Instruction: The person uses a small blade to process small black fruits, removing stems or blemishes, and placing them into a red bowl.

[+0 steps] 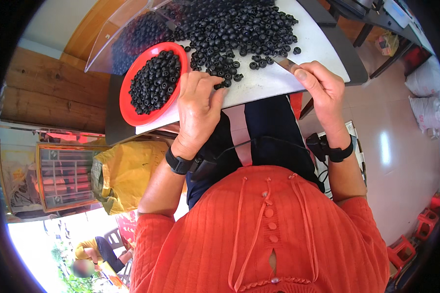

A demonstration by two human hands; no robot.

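A large heap of small black round parts (237, 31), many showing a hole, lies on the white tabletop (313, 39). My left hand (198, 105) is at the heap's near edge, its thumb and forefinger closed around one small black round part (218, 87). Some loose parts touch its fingertips. In my right hand (325, 90) is a knife, its short metal blade (284, 63) pointing left toward a few separate black parts (260, 62). The knife's handle is hidden inside the hand. Left of my left hand, a red plastic dish (128, 110) holds many similar black parts.
A clear plastic guard (100, 51) rises along the table's left side. Below it, a yellow sack (132, 171) stands on the left. White sacks (423, 80) and red stools (401, 251) are on the right. Another person (100, 251) sits far off at lower left.
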